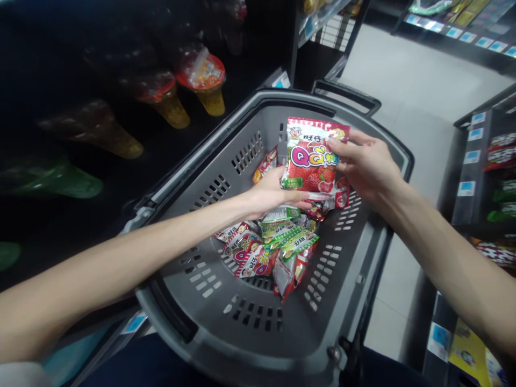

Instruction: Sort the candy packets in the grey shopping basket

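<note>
Bare forearms (121, 255) reach to a candy bag (308, 158), its right edge pinched by the right hand (368, 164), seemingly keeping its front visible. The left hand's (266, 192) fingers stretch along its bottom, grip unclear. Below the fingers, other bags (258, 258) lie in a basket (300, 330).

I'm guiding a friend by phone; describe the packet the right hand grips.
Find the grey plastic shopping basket. Above glossy red and green packets inside, a bare right hand grips a shiny red-and-white rectangular packet. Unlike those below, it is held up, front towards the camera.
</note>
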A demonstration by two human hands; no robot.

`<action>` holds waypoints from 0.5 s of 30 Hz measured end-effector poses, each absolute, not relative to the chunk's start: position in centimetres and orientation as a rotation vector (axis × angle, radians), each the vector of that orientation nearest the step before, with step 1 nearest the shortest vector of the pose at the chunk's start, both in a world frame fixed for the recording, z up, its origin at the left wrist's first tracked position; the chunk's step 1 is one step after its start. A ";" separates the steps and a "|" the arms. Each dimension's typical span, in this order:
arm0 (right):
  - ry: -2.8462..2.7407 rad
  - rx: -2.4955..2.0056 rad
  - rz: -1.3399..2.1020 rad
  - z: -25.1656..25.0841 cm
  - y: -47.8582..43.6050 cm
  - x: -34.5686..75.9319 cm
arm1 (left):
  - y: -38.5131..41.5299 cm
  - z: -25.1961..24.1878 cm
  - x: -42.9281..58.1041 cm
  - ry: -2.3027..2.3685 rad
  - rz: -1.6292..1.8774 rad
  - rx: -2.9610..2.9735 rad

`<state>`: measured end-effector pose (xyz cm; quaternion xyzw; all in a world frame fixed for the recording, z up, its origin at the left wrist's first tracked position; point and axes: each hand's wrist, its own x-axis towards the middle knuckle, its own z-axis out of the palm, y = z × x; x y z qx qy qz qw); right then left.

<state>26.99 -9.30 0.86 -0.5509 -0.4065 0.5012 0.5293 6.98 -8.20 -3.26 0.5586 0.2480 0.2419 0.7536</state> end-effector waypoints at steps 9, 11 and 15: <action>-1.012 -1.410 1.147 1.5 -9.4 26.9 | -8.6 -1.7 7.1 0.678 0.495 1.032; -1.003 -1.416 1.139 1.6 -9.4 26.7 | -8.5 -1.8 7.2 0.697 0.497 1.018; -0.989 -1.419 1.145 2.2 -9.6 25.9 | -8.0 -2.5 7.1 0.698 0.500 1.049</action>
